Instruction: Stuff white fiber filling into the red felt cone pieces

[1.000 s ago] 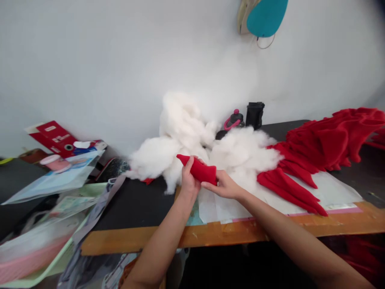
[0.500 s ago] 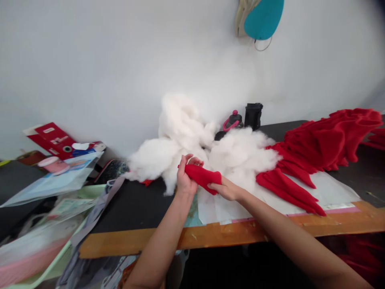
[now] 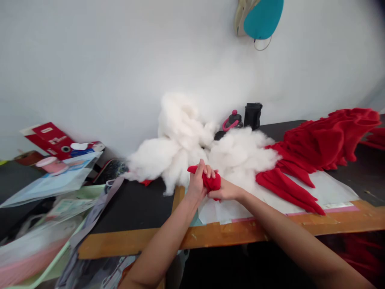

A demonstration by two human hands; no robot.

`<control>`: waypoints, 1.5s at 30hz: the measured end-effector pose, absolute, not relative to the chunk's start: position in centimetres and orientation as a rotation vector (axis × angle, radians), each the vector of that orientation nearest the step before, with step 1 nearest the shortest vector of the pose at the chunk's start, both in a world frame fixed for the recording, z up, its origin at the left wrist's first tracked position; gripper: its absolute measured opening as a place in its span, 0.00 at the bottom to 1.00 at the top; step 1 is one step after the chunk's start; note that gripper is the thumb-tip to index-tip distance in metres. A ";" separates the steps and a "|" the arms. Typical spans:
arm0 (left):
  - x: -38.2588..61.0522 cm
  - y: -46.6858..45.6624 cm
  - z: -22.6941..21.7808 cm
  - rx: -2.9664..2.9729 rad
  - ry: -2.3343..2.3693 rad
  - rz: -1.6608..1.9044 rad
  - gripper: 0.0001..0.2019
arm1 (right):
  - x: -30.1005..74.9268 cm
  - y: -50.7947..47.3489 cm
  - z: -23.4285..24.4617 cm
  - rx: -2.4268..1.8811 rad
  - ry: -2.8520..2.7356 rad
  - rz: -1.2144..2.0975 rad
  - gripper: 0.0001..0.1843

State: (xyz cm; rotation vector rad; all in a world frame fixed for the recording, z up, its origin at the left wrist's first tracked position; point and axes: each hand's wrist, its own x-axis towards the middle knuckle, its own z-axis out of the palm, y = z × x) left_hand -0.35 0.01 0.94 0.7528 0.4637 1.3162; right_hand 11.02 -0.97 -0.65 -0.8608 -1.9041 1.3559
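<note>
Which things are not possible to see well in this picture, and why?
Head view: red cloth piece, middle covered by left hand.
Head view: bottle with pink loop, base behind white fluff.
Head view: teal object, cut off by top edge.
Head view: red box, small lettering too blurred to read.

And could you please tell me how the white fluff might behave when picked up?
The white fluff is probably light for its size, judging by its loose, airy heaps. It would likely squash and tear apart, since its edges look wispy. Rolling seems unlikely, as the clumps sprawl irregularly.
</note>
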 end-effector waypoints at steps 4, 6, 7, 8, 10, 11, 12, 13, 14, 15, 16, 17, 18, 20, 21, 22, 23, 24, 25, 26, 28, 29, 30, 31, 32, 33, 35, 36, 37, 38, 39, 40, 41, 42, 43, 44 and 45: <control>-0.3 0.1 0.8 0.714 0.462 1.270 0.23 | 11.4 -1.3 0.2 -0.901 -1.686 1.694 0.19; -0.5 0.3 0.7 0.701 0.466 1.237 0.24 | 11.4 -1.4 0.4 -0.899 -1.586 1.737 0.21; -0.6 0.5 0.6 0.690 0.471 1.230 0.25 | 11.4 -1.4 0.5 -0.900 -1.546 1.741 0.22; -0.7 0.6 0.6 0.675 0.479 1.232 0.25 | 11.3 -1.3 0.4 -0.899 -1.515 1.743 0.23; -0.8 0.8 0.6 0.636 0.501 1.245 0.25 | 11.2 -1.2 0.0 -0.879 -1.498 1.754 0.23; -0.9 0.8 0.7 0.618 0.512 1.256 0.26 | 11.2 -1.2 -0.2 -0.855 -1.504 1.759 0.21; -0.9 0.8 0.7 0.607 0.524 1.273 0.26 | 11.2 -1.1 -0.3 -0.826 -1.512 1.757 0.19; -0.9 0.8 0.8 0.605 0.535 1.295 0.26 | 11.3 -1.0 -0.5 -0.798 -1.519 1.750 0.17; -0.9 0.8 0.9 0.610 0.540 1.317 0.26 | 11.3 -1.0 -0.5 -0.778 -1.525 1.741 0.16; -0.9 0.7 0.9 0.624 0.541 1.336 0.25 | 11.4 -0.9 -0.5 -0.768 -1.535 1.732 0.14; -0.9 0.6 0.9 0.644 0.540 1.346 0.24 | 11.4 -1.0 -0.5 -0.776 -1.550 1.722 0.14; -0.8 0.5 0.9 0.670 0.537 1.347 0.22 | 11.5 -1.0 -0.4 -0.801 -1.576 1.711 0.13; -0.7 0.3 0.8 0.699 0.532 1.341 0.22 | 11.5 -1.0 -0.3 -0.834 -1.609 1.700 0.12; -0.5 -0.1 0.6 0.772 0.530 1.319 0.22 | 11.5 -1.2 -0.1 -0.902 -1.679 1.675 0.10; -0.3 -0.2 0.4 0.817 0.537 1.307 0.22 | 11.4 -1.2 -0.1 -0.929 -1.715 1.664 0.10; -0.3 -0.4 0.4 0.864 0.547 1.289 0.22 | 11.4 -1.3 -0.1 -0.950 -1.744 1.653 0.09; -0.2 -0.5 0.3 0.906 0.558 1.268 0.22 | 11.3 -1.4 -0.1 -0.967 -1.764 1.643 0.09; -0.2 -0.6 0.4 0.940 0.571 1.247 0.22 | 11.2 -1.5 -0.2 -0.985 -1.776 1.632 0.09; -0.2 -0.7 0.4 0.966 0.582 1.230 0.22 | 11.1 -1.5 -0.3 -1.005 -1.783 1.620 0.09; -0.2 -0.8 0.5 0.985 0.590 1.220 0.22 | 11.0 -1.6 -0.3 -1.023 -1.787 1.612 0.09; -0.3 -0.9 0.7 1.008 0.604 1.217 0.22 | 10.8 -1.7 -0.4 -1.049 -1.794 1.597 0.10; -0.4 -0.9 0.8 1.020 0.610 1.217 0.22 | 10.8 -1.7 -0.3 -1.050 -1.806 1.590 0.10; -0.5 -0.9 0.8 1.028 0.613 1.211 0.21 | 10.8 -1.7 -0.3 -1.036 -1.817 1.580 0.09; -0.6 -0.9 0.9 1.030 0.609 1.197 0.20 | 10.9 -1.7 -0.2 -1.009 -1.822 1.569 0.08; -0.7 -0.8 0.9 1.018 0.595 1.186 0.19 | 10.9 -1.7 -0.1 -0.977 -1.820 1.558 0.08; -0.8 -0.6 1.0 0.988 0.571 1.189 0.18 | 11.1 -1.7 0.0 -0.948 -1.813 1.549 0.08; -1.2 -0.1 1.2 0.868 0.518 1.263 0.17 | 11.3 -1.6 0.2 -0.914 -1.800 1.544 0.09; -1.5 0.3 1.3 0.792 0.497 1.320 0.18 | 11.4 -1.6 0.2 -0.907 -1.802 1.545 0.10; -1.8 0.6 1.5 0.716 0.487 1.376 0.18 | 11.4 -1.6 0.3 -0.901 -1.812 1.548 0.11; -2.0 0.9 1.6 0.653 0.482 1.413 0.18 | 11.5 -1.6 0.2 -0.890 -1.827 1.548 0.12; -2.2 1.2 1.8 0.602 0.476 1.428 0.18 | 11.4 -1.6 0.2 -0.874 -1.845 1.543 0.13; -2.4 1.3 2.0 0.565 0.470 1.426 0.18 | 11.4 -1.5 0.1 -0.855 -1.862 1.531 0.13; -2.4 1.4 2.1 0.544 0.462 1.411 0.18 | 11.3 -1.5 0.1 -0.835 -1.877 1.512 0.12; -2.4 1.3 2.2 0.539 0.457 1.393 0.18 | 11.2 -1.5 0.0 -0.815 -1.897 1.485 0.12; -2.2 1.2 2.1 0.549 0.458 1.374 0.18 | 11.1 -1.5 -0.1 -0.795 -1.917 1.450 0.11; -2.0 1.0 2.0 0.575 0.464 1.355 0.18 | 11.0 -1.4 -0.2 -0.779 -1.935 1.407 0.11; -1.7 0.8 1.9 0.617 0.476 1.338 0.19 | 10.9 -1.4 -0.3 -0.769 -1.945 1.359 0.10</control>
